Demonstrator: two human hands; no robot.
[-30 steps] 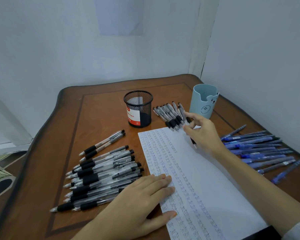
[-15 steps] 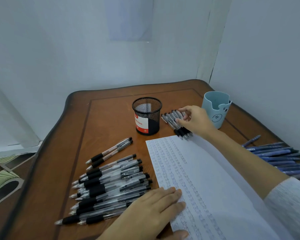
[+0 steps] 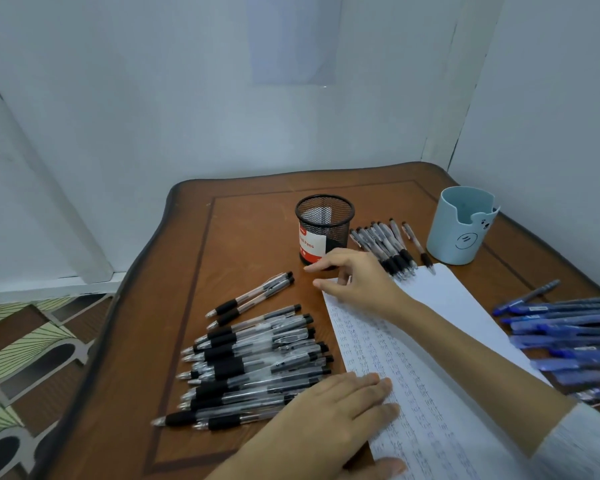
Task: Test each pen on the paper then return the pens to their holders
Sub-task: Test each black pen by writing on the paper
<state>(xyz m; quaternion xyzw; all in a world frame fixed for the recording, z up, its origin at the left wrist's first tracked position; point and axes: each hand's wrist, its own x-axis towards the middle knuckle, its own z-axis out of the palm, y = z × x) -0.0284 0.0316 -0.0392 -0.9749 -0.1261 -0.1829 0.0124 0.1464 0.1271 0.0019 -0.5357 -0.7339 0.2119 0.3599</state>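
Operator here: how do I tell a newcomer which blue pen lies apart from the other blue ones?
Find the light blue cup at the far right of the table, then drop to the row of blue pens along the right edge. The stray blue pen lies at the row's far end, nearest the cup; it alone slants steeply, while its neighbours lie nearly level.

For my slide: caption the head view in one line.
Left hand flat on the paper; right hand open beside the mesh holder, among black pens.
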